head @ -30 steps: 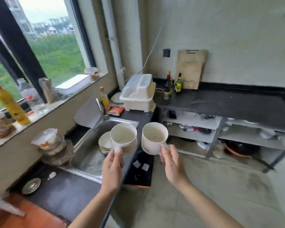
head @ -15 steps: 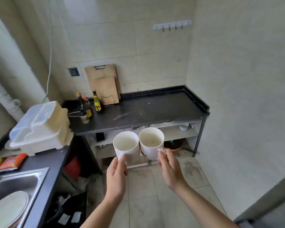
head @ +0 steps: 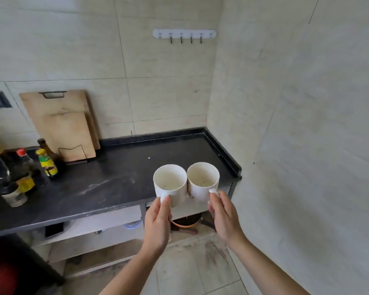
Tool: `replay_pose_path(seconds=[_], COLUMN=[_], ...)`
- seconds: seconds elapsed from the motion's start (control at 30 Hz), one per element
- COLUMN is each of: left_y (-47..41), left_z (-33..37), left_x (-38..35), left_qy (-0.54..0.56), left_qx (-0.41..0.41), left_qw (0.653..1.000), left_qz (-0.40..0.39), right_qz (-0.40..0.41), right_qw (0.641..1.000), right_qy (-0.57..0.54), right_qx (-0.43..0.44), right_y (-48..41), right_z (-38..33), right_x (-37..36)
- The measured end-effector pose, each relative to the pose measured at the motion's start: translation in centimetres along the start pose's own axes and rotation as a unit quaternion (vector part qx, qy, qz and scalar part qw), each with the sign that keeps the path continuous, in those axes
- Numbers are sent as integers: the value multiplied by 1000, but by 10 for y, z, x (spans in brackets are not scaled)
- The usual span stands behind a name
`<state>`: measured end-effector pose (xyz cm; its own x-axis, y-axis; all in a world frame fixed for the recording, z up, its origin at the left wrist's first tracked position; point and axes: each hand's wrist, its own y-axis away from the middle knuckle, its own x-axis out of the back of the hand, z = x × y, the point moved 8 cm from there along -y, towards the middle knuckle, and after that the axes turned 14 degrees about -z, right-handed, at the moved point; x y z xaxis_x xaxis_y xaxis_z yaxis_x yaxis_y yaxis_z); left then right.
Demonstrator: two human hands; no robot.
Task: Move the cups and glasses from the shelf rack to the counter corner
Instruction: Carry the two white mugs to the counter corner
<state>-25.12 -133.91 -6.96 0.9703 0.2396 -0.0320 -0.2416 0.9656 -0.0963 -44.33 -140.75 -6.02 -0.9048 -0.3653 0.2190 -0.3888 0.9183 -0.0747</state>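
I carry two white mugs side by side, upright and touching, over the front edge of the black counter (head: 119,175). My left hand (head: 157,225) grips the handle of the left mug (head: 170,184). My right hand (head: 224,218) grips the handle of the right mug (head: 203,180). Both mugs show a little residue at the bottom. The counter's corner (head: 200,141) lies beyond them, where the back wall meets the right wall.
Wooden cutting boards (head: 62,124) lean on the back wall at left. Sauce bottles (head: 24,173) cluster at the counter's left. White shelves (head: 98,226) run under the counter, with an orange-rimmed pan (head: 185,222) below. A hook rail (head: 183,35) hangs on the wall.
The view has swung from the sink and window to the black counter, and I have come closer to it. Both mugs stay in my hands, now over the counter's front edge.
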Motion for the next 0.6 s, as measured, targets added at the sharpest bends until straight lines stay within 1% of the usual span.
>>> replay_pose_path(seconds=[0.07, 0.13, 0.27, 0.43, 0.6], left_y=[-47, -93, -170, -271, -373], left_z=[8, 16, 13, -38, -110], left_x=[-12, -24, -50, -71, -90], left_qy=[-3, -21, -20, -45, -60], left_qx=[-4, -7, 9, 65, 172], left_qw=[1000, 999, 997, 995, 983], left_qz=[-14, -33, -69, -55, -19], right_qz=[10, 18, 33, 18, -38], right_qw=[1000, 1000, 999, 998, 991], right_qy=[15, 6, -17, -44, -42], right_qx=[7, 8, 8, -39, -119], right_y=[-41, -78, -144, -246, -358], right_z=[-5, -6, 15, 79, 159], right_x=[23, 42, 74, 99, 115])
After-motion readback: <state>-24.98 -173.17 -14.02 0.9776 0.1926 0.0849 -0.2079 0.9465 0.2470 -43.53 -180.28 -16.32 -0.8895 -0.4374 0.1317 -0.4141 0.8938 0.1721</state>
